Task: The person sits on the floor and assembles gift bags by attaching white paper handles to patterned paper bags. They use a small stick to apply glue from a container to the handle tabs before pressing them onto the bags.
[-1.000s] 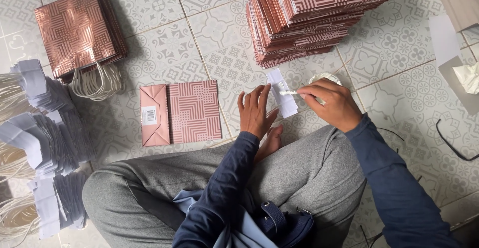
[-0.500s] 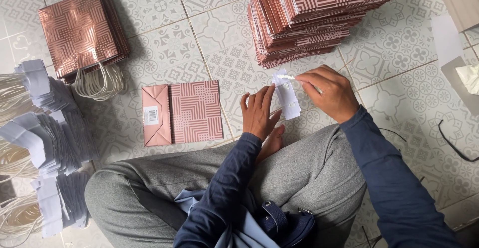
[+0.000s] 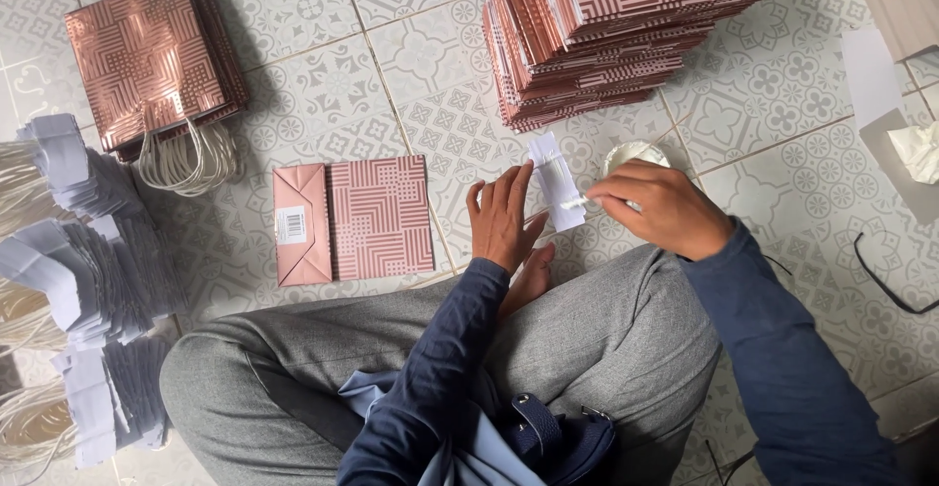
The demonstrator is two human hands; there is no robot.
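Observation:
A small white paper strip (image 3: pixel 556 181) lies on the patterned floor tiles in front of my knee. My left hand (image 3: pixel 504 215) rests flat beside it, fingers pinning its lower edge. My right hand (image 3: pixel 657 204) pinches a thin white stick whose tip touches the strip. A round white pot (image 3: pixel 634 154) sits just behind my right hand, partly hidden by it. A flat folded pink patterned paper bag (image 3: pixel 354 219) lies to the left of my left hand.
A tall stack of folded pink bags (image 3: pixel 626 31) stands at the top. Finished bags with cord handles (image 3: pixel 152 61) lie at top left. Piles of white strips with cords (image 3: pixel 83 281) fill the left edge. White paper sheets (image 3: pixel 880 85) are at right.
My right hand swung from above the strip out to its right side, the stick's tip staying on the paper. My left hand stayed on the strip.

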